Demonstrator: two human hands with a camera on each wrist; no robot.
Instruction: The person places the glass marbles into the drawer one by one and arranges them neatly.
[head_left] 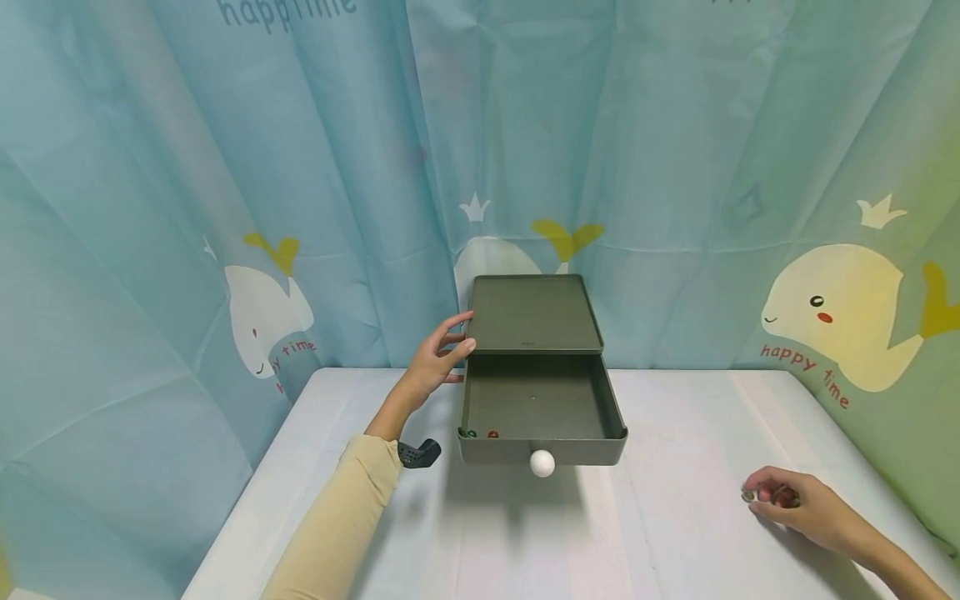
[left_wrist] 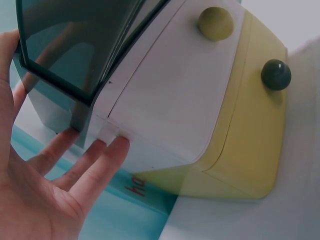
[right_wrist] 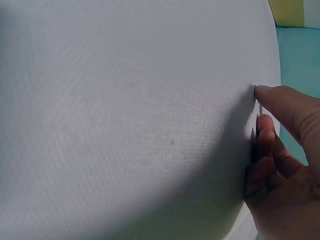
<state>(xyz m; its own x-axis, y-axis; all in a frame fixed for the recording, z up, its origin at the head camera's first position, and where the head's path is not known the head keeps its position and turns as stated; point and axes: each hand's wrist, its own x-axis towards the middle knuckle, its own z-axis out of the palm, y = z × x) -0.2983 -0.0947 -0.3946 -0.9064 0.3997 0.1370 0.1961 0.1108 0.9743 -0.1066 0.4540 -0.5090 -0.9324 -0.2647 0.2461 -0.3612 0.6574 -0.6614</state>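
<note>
A drawer unit (head_left: 536,312) with a dark green top stands at the table's far edge. Its top drawer (head_left: 543,452), with a white knob (head_left: 542,463), is pulled out. Inside, a green marble (head_left: 471,433) and a red marble (head_left: 492,434) lie by the front left corner. My left hand (head_left: 438,358) rests spread fingers against the unit's left side; in the left wrist view the fingertips (left_wrist: 120,145) touch the white tier. Well to the right, my right hand (head_left: 806,504) is low over the table and pinches a small glassy marble (head_left: 747,495). Its curled fingers partly hide what else lies in the palm.
Below the open drawer, the left wrist view shows a white drawer (left_wrist: 170,85) with a yellow-green knob (left_wrist: 216,23) and a yellow drawer (left_wrist: 250,125) with a dark knob (left_wrist: 276,75). A whale-print curtain (head_left: 675,208) hangs behind the white table (head_left: 690,467).
</note>
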